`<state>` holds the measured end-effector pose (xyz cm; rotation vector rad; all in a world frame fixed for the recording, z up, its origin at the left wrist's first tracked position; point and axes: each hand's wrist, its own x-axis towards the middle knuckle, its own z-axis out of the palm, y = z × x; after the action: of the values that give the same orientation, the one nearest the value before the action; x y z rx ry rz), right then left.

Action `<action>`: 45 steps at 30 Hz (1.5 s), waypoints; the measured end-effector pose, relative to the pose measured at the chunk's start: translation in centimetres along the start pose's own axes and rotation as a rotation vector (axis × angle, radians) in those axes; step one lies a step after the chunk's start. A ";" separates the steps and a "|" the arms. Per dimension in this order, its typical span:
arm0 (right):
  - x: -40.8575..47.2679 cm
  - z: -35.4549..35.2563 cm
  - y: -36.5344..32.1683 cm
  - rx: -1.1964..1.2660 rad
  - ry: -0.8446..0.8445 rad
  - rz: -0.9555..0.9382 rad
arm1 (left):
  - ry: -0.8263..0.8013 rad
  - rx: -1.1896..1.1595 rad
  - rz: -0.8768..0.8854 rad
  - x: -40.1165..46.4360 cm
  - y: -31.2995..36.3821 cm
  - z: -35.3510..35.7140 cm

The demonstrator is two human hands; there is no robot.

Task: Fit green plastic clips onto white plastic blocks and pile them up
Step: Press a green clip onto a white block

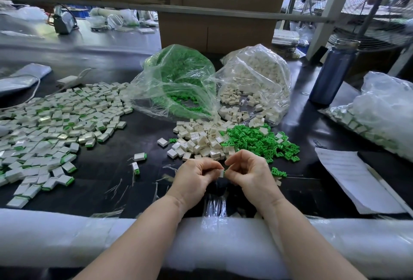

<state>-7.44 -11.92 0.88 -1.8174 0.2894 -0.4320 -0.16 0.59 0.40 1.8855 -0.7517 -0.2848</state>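
Note:
My left hand (196, 177) pinches a white block (221, 173) just above the near table edge. My right hand (248, 172) meets it from the right and pinches a green clip (225, 172) against the block's side; only a sliver of the clip shows. Behind the hands lie a heap of loose white blocks (201, 139) and a heap of loose green clips (259, 141). A wide pile of fitted blocks with clips (55, 121) covers the table's left side. Two fitted blocks (140, 157) lie apart near the middle.
A clear bag of green clips (178, 78) and a clear bag of white blocks (254, 78) stand open behind the heaps. A blue bottle (333, 72) stands at the right, with a filled plastic bag (384, 110) and a paper sheet (350, 177). White foam (67, 235) pads the near edge.

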 end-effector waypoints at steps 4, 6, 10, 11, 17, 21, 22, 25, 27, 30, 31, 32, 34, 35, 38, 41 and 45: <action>0.0 0.0 0.0 -0.025 -0.024 -0.003 | -0.034 0.055 0.025 0.0 0.0 0.0; -0.1 0.0 0.1 -0.027 -0.033 -0.007 | -0.049 0.065 0.031 0.0 -0.1 0.0; 0.1 0.1 0.2 0.016 0.017 -0.013 | -0.008 -0.022 0.002 0.0 0.0 0.1; 0.1 0.1 0.3 0.030 0.034 -0.011 | 0.005 -0.052 -0.007 0.0 0.0 0.1; 0.4 0.2 0.4 0.137 0.078 0.028 | 0.022 -0.047 0.065 -0.3 0.1 0.1; 0.2 0.1 0.3 0.194 0.059 0.045 | 0.084 0.006 0.097 -0.1 -0.1 0.2; 0.2 0.0 0.3 0.223 0.059 0.052 | 0.086 -0.010 0.083 -0.1 -0.1 0.1; 0.1 0.0 0.2 0.225 0.045 0.052 | 0.054 -0.152 -0.009 0.0 -0.2 0.0; 0.1 0.1 0.2 0.192 0.035 0.054 | 0.034 -0.193 -0.036 0.1 -0.1 0.0; 0.1 0.3 0.1 0.155 0.031 0.066 | 0.019 -0.192 -0.056 0.1 -0.2 0.0; 0.1 0.3 0.1 0.138 0.028 0.069 | 0.015 -0.186 -0.061 0.1 -0.2 0.0; 0.1 0.3 0.1 0.122 0.024 0.072 | 0.012 -0.178 -0.066 0.1 -0.3 0.0; 0.0 0.2 0.0 0.089 0.012 0.075 | 0.007 -0.168 -0.071 0.0 -0.3 0.1; 0.0 0.2 -0.1 0.071 0.006 0.074 | 0.006 -0.166 -0.072 0.0 -0.3 0.1; -0.1 0.2 -0.1 0.023 0.004 0.077 | 0.002 -0.127 -0.064 -0.1 -0.4 0.1; 0.0 0.3 -0.1 0.010 0.020 0.096 | -0.001 -0.073 -0.042 -0.1 -0.4 0.1; 0.0 0.2 -0.1 -0.002 0.008 0.095 | -0.020 -0.020 -0.025 -0.2 -0.4 0.1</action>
<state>-7.35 -11.75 0.94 -1.7965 0.3799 -0.3723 -0.19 0.73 0.01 1.8763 -0.7367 -0.3266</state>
